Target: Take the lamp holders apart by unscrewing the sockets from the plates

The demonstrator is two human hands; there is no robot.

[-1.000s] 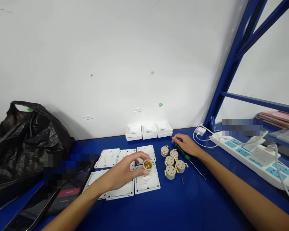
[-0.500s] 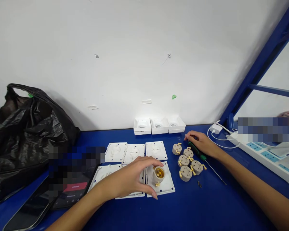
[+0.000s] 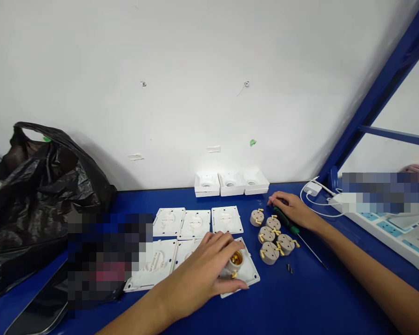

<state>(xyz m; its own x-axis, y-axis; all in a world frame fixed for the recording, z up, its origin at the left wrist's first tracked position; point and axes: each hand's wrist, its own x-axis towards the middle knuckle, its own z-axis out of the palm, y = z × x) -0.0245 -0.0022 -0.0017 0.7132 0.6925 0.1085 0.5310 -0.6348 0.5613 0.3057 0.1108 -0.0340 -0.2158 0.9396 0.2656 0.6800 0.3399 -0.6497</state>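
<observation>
My left hand lies over a white square plate, its thumb and fingers spread around a round lamp socket with a brass-coloured inside. The socket stands on that plate. At the right, my right hand is closed on the green handle of a screwdriver, whose shaft lies on the blue table. Several beige sockets with brass tabs sit between the hands. Two small screws lie near them. More white plates are behind and left of my left hand.
Three white boxes stand against the wall. A black plastic bag and a phone are at the left. On the right are a power strip, white cables and a blue frame.
My left hand has moved a little right and toward me. The plate under it has shifted the same way and turned, with the socket. My right hand looks unchanged.
</observation>
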